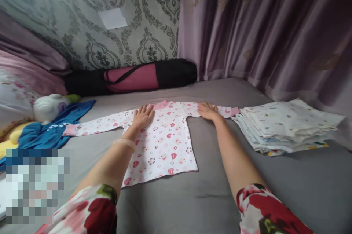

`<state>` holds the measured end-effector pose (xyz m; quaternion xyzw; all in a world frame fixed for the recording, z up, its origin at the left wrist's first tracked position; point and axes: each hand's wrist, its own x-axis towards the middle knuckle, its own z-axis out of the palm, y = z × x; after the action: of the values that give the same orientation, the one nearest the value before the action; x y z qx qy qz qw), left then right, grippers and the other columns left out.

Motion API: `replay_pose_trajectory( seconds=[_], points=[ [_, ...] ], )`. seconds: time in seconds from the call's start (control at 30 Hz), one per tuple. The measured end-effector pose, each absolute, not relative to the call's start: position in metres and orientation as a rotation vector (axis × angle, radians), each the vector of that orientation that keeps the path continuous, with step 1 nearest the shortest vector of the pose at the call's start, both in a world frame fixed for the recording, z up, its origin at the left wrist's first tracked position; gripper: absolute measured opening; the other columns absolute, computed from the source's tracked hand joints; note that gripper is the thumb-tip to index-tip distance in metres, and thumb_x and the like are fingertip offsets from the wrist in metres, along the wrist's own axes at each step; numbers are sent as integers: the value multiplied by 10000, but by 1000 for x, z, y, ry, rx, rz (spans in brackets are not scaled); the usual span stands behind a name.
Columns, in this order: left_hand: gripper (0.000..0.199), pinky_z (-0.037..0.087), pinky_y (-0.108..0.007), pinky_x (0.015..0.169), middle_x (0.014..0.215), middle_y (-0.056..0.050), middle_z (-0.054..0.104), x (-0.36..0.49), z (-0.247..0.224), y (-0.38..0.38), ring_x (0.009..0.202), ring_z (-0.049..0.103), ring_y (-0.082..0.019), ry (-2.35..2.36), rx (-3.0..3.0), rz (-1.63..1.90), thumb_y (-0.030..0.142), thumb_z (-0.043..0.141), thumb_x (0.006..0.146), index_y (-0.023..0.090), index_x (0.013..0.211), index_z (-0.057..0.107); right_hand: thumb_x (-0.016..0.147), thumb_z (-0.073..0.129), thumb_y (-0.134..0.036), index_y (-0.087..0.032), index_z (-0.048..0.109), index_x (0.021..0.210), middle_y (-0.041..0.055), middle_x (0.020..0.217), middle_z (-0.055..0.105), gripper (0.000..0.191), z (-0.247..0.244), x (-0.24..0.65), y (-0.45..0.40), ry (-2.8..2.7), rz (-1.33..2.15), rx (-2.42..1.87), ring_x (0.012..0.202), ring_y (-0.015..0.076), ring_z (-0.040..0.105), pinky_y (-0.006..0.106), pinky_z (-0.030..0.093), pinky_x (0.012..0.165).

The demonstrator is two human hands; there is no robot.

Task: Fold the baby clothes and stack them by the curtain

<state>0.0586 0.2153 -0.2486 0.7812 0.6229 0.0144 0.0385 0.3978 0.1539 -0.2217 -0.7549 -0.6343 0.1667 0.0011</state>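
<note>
A white long-sleeved shirt [162, 146] printed with pink hearts and flowers lies spread flat, its pink collar away from me and both sleeves stretched sideways. My left hand [143, 116] rests flat near the shirt's left shoulder, fingers extended. On the right sleeve lies my right hand [208, 110], palm down with the fingers stretched out. Neither hand grips anything. The right cuff touches or nearly touches a stack of folded cloths [288, 120]. The left cuff reaches a crumpled blue garment [45, 135].
The shirt lies on a grey bed sheet [176, 208]. Against the wall sits a long black and maroon bag [134, 78]. A white plush toy [51, 107] and a yellow item [11, 138] are at the left. Purple curtains [233, 25] hang at the right. The lower left is pixelated.
</note>
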Motion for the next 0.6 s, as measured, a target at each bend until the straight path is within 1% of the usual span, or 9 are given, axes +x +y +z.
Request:
replay_pose_trajectory(
  seconds=[0.07, 0.17, 0.27, 0.33, 0.37, 0.47, 0.53, 0.6],
  points=[
    [621, 177, -516, 1155, 1587, -91, 253, 58, -249, 216, 1469, 188, -284, 1913, 2399, 26, 531, 115, 966, 287, 1521, 252, 971, 303, -414, -275, 332, 1497, 52, 1603, 216, 544, -220, 416, 152, -1913, 494, -2425, 1458, 280, 184, 548, 157, 1148],
    [609, 202, -516, 1145, 1588, -96, 249, 59, -248, 216, 1465, 199, -287, 1916, 2418, 10, 521, 126, 970, 288, 1518, 254, 946, 354, -277, -210, 475, 1412, 125, 1512, 396, 486, -220, 440, 146, -1723, 369, -2545, 1379, 290, 349, 536, 256, 1103],
    [616, 215, -515, 1137, 1582, -141, 237, 62, -246, 212, 1459, 197, -324, 1981, 2474, 60, 496, 192, 970, 221, 1517, 263, 882, 399, -145, -129, 595, 1291, 202, 1345, 554, 453, -219, 458, 139, -1516, 246, -2681, 1285, 299, 468, 497, 305, 1068],
    [593, 213, -504, 1136, 1561, -182, 256, 68, -244, 208, 1449, 207, -332, 1985, 2592, 147, 417, 250, 968, 161, 1501, 287, 858, 414, -116, -96, 628, 1243, 224, 1298, 577, 441, -219, 465, 135, -1432, 214, -2723, 1250, 299, 500, 463, 333, 1048],
    [570, 223, -492, 1133, 1542, -192, 284, 73, -242, 206, 1434, 236, -326, 1952, 2660, 197, 363, 276, 961, 145, 1487, 308, 857, 413, -115, -86, 634, 1234, 229, 1301, 571, 438, -219, 466, 134, -1399, 197, -2731, 1242, 301, 504, 450, 347, 1035],
    [508, 291, -462, 1095, 1445, -172, 416, 94, -235, 199, 1333, 375, -302, 1768, 2773, 308, 258, 334, 925, 167, 1420, 402, 862, 398, -119, -76, 641, 1226, 236, 1322, 549, 440, -220, 467, 133, -1303, 100, -2716, 1237, 322, 497, 456, 381, 1001],
    [452, 331, -456, 1067, 1370, -141, 491, 114, -231, 198, 1267, 435, -285, 1584, 2798, 354, 247, 342, 921, 196, 1350, 477, 849, 414, -120, -79, 652, 1211, 239, 1297, 568, 435, -221, 465, 134, -1252, 80, -2693, 1213, 329, 513, 461, 411, 970],
    [401, 370, -439, 1044, 1307, -122, 541, 135, -231, 199, 1226, 473, -262, 1365, 2802, 401, 240, 342, 923, 199, 1272, 536, 832, 432, -109, -70, 663, 1188, 241, 1255, 597, 426, -220, 464, 135, -1243, 105, -2674, 1192, 322, 532, 441, 435, 948]
  ],
)
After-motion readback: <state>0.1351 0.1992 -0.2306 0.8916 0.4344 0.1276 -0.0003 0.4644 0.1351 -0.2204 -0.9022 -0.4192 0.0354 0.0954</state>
